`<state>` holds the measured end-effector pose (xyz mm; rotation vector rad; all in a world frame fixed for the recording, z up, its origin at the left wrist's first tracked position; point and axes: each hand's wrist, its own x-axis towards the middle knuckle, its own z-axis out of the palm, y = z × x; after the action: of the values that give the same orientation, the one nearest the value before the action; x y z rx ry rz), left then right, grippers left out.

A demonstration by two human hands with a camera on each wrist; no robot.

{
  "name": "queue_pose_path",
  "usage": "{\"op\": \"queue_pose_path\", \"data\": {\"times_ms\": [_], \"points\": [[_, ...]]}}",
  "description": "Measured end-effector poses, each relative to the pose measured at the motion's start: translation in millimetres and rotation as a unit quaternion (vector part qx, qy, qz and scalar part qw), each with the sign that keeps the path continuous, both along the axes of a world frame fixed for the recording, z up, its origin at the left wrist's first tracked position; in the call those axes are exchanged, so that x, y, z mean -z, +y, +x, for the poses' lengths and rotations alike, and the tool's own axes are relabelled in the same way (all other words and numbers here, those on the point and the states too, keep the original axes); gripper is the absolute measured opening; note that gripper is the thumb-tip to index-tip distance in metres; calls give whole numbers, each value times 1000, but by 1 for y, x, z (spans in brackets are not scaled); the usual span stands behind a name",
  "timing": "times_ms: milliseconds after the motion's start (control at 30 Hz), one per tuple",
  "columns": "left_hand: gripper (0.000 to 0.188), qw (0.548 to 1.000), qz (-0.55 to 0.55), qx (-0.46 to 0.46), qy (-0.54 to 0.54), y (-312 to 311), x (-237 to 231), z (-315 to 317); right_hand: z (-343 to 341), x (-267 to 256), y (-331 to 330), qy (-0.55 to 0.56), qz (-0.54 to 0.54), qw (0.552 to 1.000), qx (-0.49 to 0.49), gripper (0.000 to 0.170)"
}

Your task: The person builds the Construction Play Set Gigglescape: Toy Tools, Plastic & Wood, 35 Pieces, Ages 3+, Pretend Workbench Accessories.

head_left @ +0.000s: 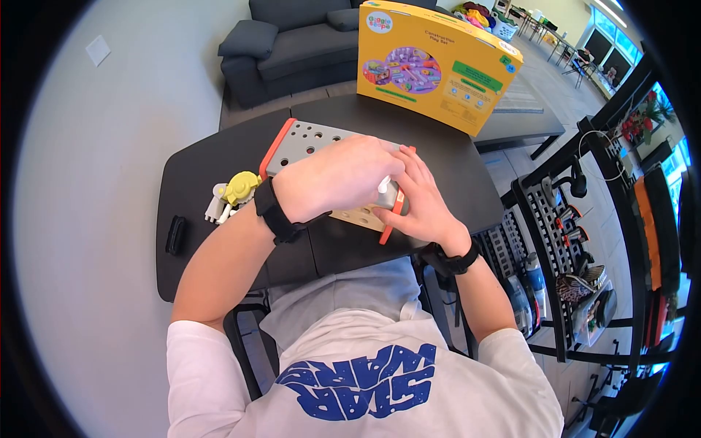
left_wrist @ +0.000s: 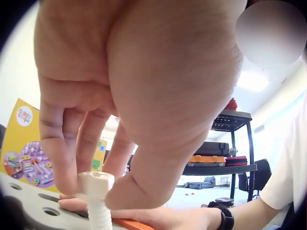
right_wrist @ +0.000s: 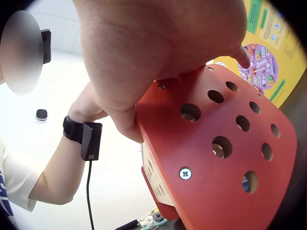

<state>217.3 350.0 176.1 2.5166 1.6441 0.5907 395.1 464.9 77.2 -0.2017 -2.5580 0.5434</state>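
Note:
A toy workbench (head_left: 297, 136) stands on the table, with a grey top full of round holes and red end panels (right_wrist: 249, 148). My left hand (head_left: 339, 175) reaches across its top. In the left wrist view my left thumb and fingertips pinch the hexagonal head of a white toy bolt (left_wrist: 96, 184). The bolt's threaded shaft points down beside the holes of the grey top; its lower end is out of frame. My right hand (head_left: 423, 197) holds the workbench at its right end, fingers over the top edge and thumb at the front side.
Yellow and white toy pieces (head_left: 239, 190) lie left of the workbench. A small black case (head_left: 175, 235) is near the table's left edge. The yellow play-set box (head_left: 438, 66) stands upright at the back. Black shelving (head_left: 544, 226) is on the right, a grey sofa (head_left: 303, 44) beyond.

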Motion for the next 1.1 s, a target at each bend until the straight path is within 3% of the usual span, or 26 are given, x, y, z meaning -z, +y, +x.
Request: {"op": "queue_pose_path", "data": {"times_ms": [400,533,633,733,800,933,1033,1100], "points": [[16,997,-65,-30,-21,0,-13,6,0,2,-1,2,0,1000,-1,77],[14,999,-14,-31,-11,6,7,5,0,3,-1,4,-7,1000,0,76],[11,1000,22,-21,-1,9,11,3,0,2,0,8,-6,1000,-10,75],[11,999,-37,14,18,10,10,-2,0,3,1,0,-3,1000,-10,73],[14,997,-47,62,-16,11,15,-7,0,5,2,2,0,1000,-8,73],[17,996,-16,67,-61,4,3,-2,-1,2,0,11,-7,1000,-4,75],[23,997,70,2,-33,3,8,-1,-1,4,0,3,-8,1000,4,77],[26,994,-41,-90,40,3,4,2,0,2,-1,1,-7,1000,1,77]]}}
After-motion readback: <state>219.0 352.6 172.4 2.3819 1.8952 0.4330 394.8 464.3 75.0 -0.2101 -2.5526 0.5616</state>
